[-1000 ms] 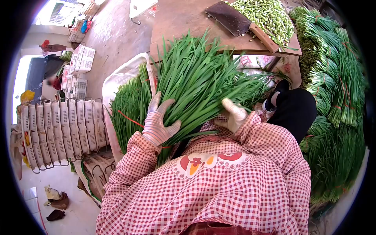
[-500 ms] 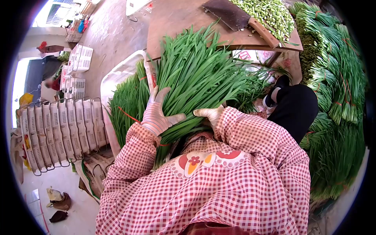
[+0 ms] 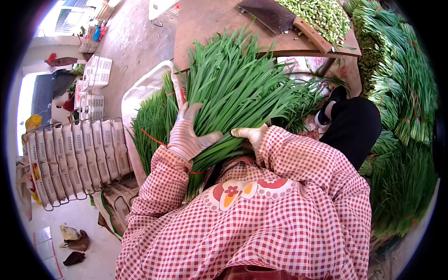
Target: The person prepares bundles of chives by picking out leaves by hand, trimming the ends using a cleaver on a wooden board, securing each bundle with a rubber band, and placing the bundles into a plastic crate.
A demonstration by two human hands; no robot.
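Note:
A large bunch of long green leaves (image 3: 233, 88) fans out in front of my chest, its tips reaching the edge of the brown board. My left hand (image 3: 189, 135), in a striped glove, is wrapped round the left side of the bunch. On the other side my right hand (image 3: 252, 134), gloved too, grips the bunch, its thumb on top and its fingers hidden underneath. A red band (image 3: 196, 172) shows round the lower part. Beside my left hand, more leaves (image 3: 151, 116) fill a white basket (image 3: 133, 100).
The brown board (image 3: 205, 23) carries a cleaver (image 3: 275, 18) and chopped green pieces (image 3: 322, 18). Tied bundles (image 3: 396, 93) are stacked at the right. Stacked white crates (image 3: 79, 154) stand at the left, with other crates (image 3: 97, 72) beyond. Scraps (image 3: 74, 240) lie on the floor.
The view has shifted slightly. My hands keep nearly the same places on the bunch.

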